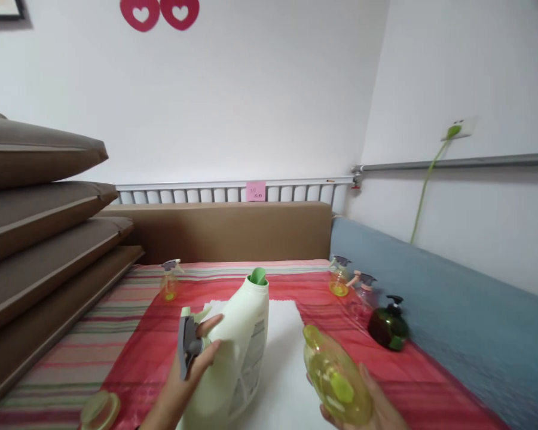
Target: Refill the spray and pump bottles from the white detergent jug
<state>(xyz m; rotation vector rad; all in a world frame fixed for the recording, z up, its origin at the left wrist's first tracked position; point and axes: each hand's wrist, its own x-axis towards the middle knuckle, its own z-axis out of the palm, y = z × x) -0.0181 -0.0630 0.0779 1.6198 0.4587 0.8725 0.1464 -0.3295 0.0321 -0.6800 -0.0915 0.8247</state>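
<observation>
My left hand [201,355] grips a grey and pale green spray trigger head [189,343], its fingers right against the side of a large white jug [246,334]. I cannot tell whether they also hold the jug. The jug has a green spout in its uncapped mouth and stands on a white sheet [291,358]. To the right, my right hand [376,403] is wrapped around a see-through yellow bottle [336,376]. That bottle is tilted, neck toward the jug, with no spray head on it. A pale round cap [100,411] lies at lower left.
Spray bottles stand at back left [169,283] and back right [339,279], with a pink-nozzled spray bottle [363,298] and a dark pump bottle [388,325] nearer. Stacked cushions [49,239] rise on the left. Red plastic sheeting [188,292] covers the striped cloth.
</observation>
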